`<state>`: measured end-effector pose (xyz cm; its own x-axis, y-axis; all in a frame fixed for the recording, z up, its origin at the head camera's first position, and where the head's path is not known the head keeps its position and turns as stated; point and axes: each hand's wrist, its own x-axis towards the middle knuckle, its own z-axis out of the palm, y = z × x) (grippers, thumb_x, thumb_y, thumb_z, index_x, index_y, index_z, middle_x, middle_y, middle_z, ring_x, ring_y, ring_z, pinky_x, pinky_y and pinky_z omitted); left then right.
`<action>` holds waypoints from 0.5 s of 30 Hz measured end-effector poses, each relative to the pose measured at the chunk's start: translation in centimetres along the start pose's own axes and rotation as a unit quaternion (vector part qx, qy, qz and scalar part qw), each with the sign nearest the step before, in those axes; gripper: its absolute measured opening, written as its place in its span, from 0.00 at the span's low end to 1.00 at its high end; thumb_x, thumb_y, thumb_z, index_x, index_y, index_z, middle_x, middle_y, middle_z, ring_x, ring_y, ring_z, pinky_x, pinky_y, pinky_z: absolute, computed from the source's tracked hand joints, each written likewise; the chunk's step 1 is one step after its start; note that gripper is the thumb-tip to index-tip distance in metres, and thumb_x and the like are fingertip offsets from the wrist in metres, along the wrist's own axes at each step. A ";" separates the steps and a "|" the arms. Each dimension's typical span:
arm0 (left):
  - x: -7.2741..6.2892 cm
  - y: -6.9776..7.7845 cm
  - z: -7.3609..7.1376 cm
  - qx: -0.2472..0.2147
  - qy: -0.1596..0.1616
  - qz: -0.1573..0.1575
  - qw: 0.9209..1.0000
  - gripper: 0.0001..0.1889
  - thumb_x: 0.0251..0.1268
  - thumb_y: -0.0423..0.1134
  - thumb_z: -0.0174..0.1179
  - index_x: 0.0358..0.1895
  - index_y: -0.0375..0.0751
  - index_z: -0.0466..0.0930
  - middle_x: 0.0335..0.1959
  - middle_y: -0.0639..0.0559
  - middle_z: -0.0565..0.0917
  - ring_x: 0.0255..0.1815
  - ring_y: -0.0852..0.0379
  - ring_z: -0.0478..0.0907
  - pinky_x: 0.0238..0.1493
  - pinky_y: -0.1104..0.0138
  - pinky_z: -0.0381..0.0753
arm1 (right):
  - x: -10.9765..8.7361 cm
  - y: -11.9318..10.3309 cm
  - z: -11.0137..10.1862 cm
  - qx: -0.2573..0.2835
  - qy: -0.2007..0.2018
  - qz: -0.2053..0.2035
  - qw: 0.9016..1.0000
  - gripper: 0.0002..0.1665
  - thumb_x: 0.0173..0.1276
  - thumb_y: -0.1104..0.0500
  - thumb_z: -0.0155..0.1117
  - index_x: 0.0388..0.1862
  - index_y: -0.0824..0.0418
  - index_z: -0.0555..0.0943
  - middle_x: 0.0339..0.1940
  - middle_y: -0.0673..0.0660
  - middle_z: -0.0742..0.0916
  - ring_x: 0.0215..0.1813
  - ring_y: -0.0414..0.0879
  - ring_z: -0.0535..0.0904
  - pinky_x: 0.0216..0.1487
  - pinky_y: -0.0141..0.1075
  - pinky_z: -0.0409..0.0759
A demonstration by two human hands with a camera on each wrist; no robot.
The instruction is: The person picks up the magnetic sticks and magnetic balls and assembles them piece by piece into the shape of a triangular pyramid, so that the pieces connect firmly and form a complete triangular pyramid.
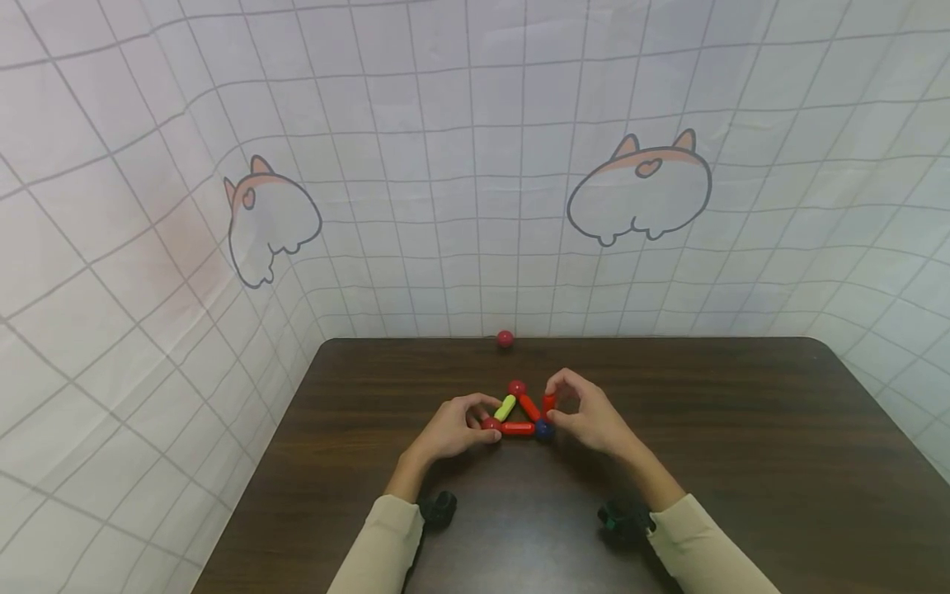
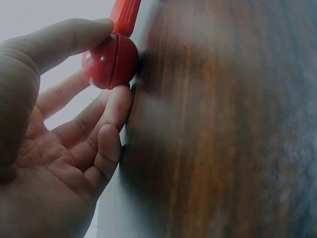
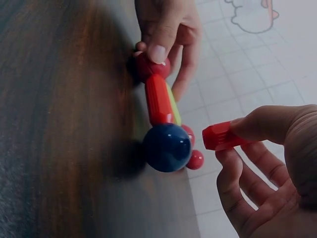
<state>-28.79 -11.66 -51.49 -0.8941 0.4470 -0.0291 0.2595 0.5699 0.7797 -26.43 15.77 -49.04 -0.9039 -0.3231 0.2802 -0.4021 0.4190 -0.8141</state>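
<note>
Pinching one of three red rods [image 3: 217, 136], right hand [image 1: 590, 415], one of three red balls [image 2: 110, 63], left hand [image 1: 449, 425]

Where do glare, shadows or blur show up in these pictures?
Head view: a pale sheen on the near tabletop; left wrist view: tabletop grain blurred, small highlights on the red ball; right wrist view: soft dark shadow beside the blue ball.
</note>
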 end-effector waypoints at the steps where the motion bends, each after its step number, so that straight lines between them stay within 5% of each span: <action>1: 0.0 0.0 0.0 -0.001 0.000 -0.001 1.000 0.23 0.61 0.45 0.74 0.60 0.52 0.82 0.40 0.53 0.83 0.31 0.57 0.78 0.29 0.65 0.78 | 0.0 0.0 0.1 -0.002 -0.001 0.000 1.000 0.19 0.60 0.72 0.71 0.44 0.56 0.76 0.44 0.55 0.84 0.47 0.49 0.81 0.53 0.47 0.77; 15: 0.0 -0.1 0.0 0.003 -0.002 -0.001 1.000 0.24 0.61 0.45 0.74 0.61 0.53 0.81 0.39 0.54 0.83 0.30 0.58 0.78 0.29 0.66 0.78 | 0.1 0.6 0.5 -0.011 -0.007 0.010 1.000 0.22 0.60 0.73 0.72 0.47 0.58 0.74 0.44 0.57 0.83 0.46 0.51 0.82 0.47 0.41 0.79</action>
<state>-28.83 -11.66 -51.55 -0.8933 0.4482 -0.0341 0.2593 0.5758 0.7754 -26.71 15.50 -49.74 -0.9100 -0.3262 0.2558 -0.3866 0.4451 -0.8077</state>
